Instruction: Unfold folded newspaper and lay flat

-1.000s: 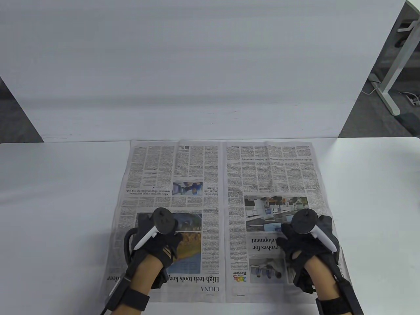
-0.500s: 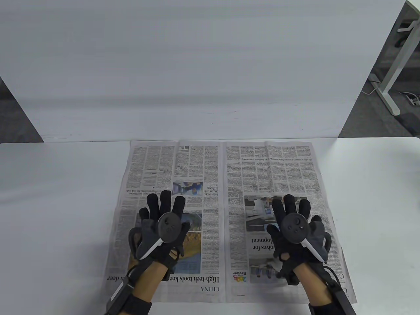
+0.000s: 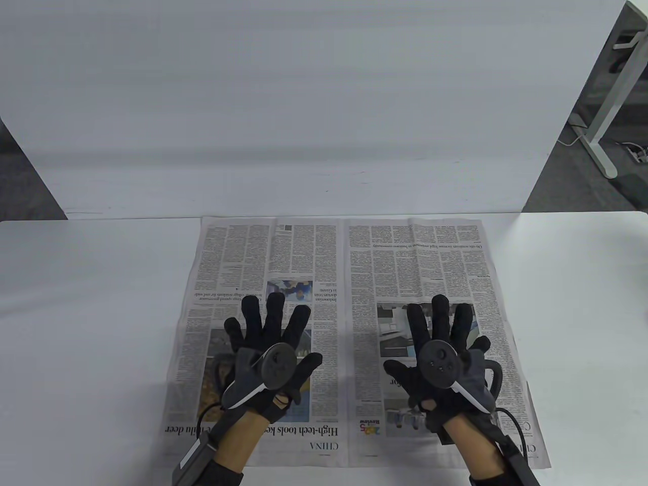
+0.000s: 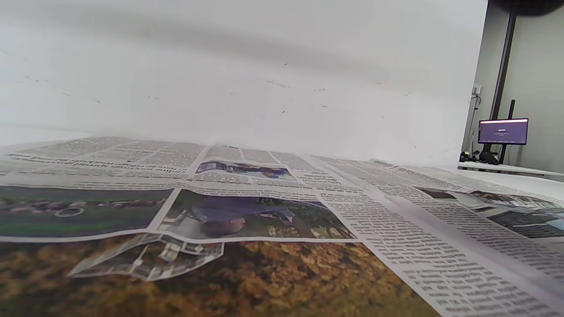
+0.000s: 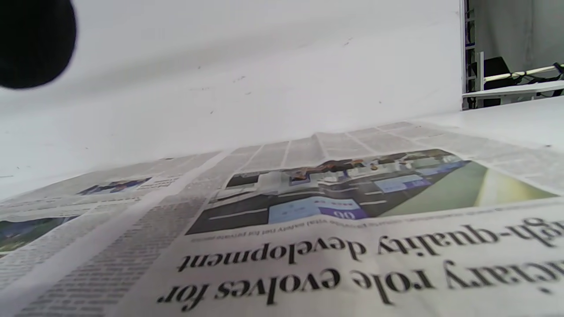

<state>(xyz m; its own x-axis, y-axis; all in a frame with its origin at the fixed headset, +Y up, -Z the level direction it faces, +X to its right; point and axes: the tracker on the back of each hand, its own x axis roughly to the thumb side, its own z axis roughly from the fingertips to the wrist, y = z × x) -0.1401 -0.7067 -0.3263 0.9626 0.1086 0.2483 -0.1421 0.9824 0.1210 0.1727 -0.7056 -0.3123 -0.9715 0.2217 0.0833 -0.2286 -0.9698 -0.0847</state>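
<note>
The newspaper (image 3: 344, 283) lies spread open as a two-page sheet on the white table (image 3: 91, 324), its headlines toward me. My left hand (image 3: 271, 341) lies over the left page with its fingers spread, above the landscape photo. My right hand (image 3: 438, 339) lies over the right page with its fingers spread, above the large photo. Neither hand grips anything. The left wrist view shows the left page (image 4: 246, 220) from low down. The right wrist view shows the right page (image 5: 335, 229) with its headline and a dark fingertip (image 5: 31, 44) at the top left.
A white backboard (image 3: 304, 101) stands along the table's far edge, right behind the paper's top edge. Bare table lies on both sides of the paper. A desk leg (image 3: 602, 116) stands off the table at the far right.
Both hands went from curled, near the paper's lower part, to fingers spread over the pages. They have slid a little toward the centre fold. The paper has not shifted.
</note>
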